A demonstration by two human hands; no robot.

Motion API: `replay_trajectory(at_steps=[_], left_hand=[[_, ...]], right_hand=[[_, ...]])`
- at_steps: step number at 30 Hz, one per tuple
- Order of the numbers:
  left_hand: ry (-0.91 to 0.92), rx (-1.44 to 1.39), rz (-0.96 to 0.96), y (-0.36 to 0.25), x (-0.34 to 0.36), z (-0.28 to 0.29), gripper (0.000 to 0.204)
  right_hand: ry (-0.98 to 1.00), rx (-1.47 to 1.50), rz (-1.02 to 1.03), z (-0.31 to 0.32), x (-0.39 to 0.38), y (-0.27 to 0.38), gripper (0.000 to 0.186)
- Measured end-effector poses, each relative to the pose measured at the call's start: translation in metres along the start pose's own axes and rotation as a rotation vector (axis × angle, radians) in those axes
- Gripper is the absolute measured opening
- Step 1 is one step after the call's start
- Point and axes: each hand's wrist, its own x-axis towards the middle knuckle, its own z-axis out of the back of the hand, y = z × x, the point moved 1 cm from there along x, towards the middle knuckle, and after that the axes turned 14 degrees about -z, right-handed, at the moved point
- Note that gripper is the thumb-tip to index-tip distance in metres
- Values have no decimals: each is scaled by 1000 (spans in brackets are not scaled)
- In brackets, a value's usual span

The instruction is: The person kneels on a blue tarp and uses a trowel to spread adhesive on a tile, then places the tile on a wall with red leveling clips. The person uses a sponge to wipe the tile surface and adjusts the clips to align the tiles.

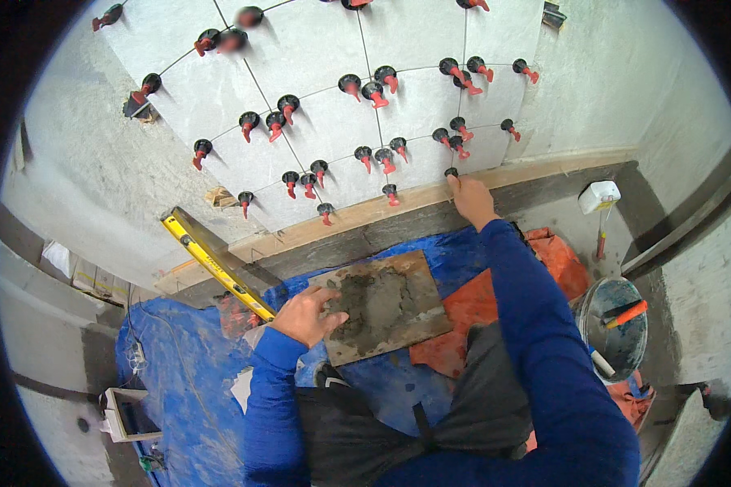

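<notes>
Large pale grey tiles (333, 130) cover the wall ahead, with black-and-red tile levelling clips (373, 93) along their joints. My right hand (473, 200) reaches to the bottom tile edge, its fingers closed on a tile levelling clip (452, 172); only the clip's black cap shows above the fingertips. My left hand (304, 316) hovers at the left side of a mortar-smeared board (425, 272), fingers apart and holding nothing. Close to that hand, a yellow spirit level (215, 264) leans up against the wall.
A wooden batten (345, 223) runs under the tiles. Blue sheeting (183, 357) and orange sheeting (463, 312) cover the floor. At right stands a bucket (629, 349) with an orange-handled tool (627, 313); a white box (599, 196) is beyond it. A small tray (122, 414) lies at left.
</notes>
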Motion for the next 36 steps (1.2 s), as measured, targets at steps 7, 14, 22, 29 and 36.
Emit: replay_trajectory(at_steps=[7, 14, 22, 29, 36], left_hand=[[19, -53, 13, -7, 9, -14, 48], [34, -53, 50, -8, 8, -11, 46], [-20, 12, -40, -4, 8, -10, 45], [25, 5, 26, -5, 4, -9, 45], [-10, -13, -3, -3, -3, -9, 46]], right_hand=[[-109, -12, -29, -11, -6, -2, 46], [-138, -88, 27, -9, -5, -4, 43], [-109, -99, -12, -3, -8, 1, 41], [-148, -88, 40, -5, -7, 0, 42], [-132, -161, 33, -2, -6, -4, 45]])
